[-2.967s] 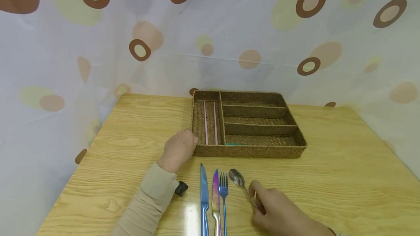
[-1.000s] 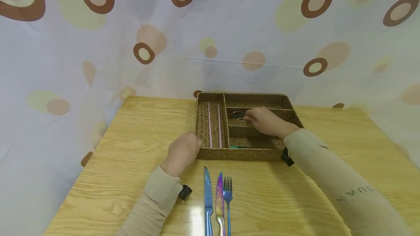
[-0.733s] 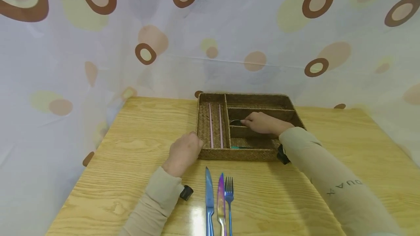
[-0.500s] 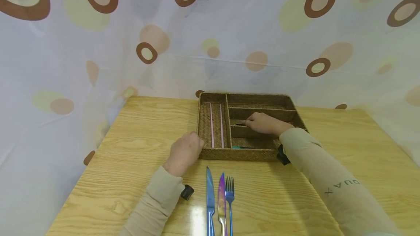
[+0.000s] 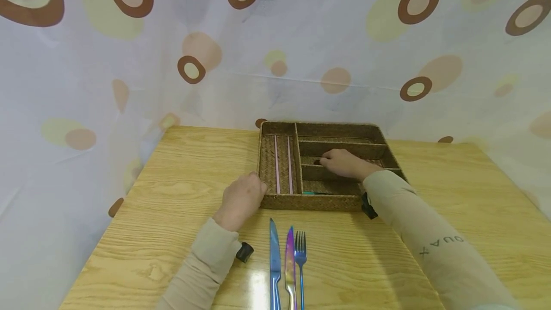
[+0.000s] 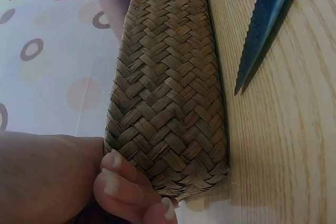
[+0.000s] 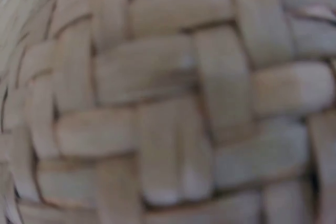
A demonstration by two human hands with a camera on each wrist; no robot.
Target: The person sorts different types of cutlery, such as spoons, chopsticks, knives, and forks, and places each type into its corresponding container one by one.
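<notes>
Along the right sleeve (image 5: 422, 224) we see a short row of dark printed characters, A and U the clearest; the rest we cannot read surely. The spoon (image 5: 317, 162) lies in the middle right-hand compartment of the wicker cutlery tray (image 5: 318, 203), only a small dark bit showing at the fingertips of the right hand (image 5: 342, 161). Those fingers bend down over it, but we cannot tell whether they pinch it; the right wrist view gives us only blurred weave. The left hand (image 5: 241, 198) grips the tray's near left corner, fingers curled round it.

Two pink chopsticks (image 5: 277, 166) lie lengthwise in the left compartment, and a teal item (image 5: 308, 193) is mostly hidden behind the near wall. Toward the worktop's (image 5: 193, 171) near edge we see a serrated blue knife (image 5: 274, 248), a purple-gold knife (image 5: 290, 262) and a blue fork (image 5: 300, 252). The right forearm hides the tray's near right corner.
</notes>
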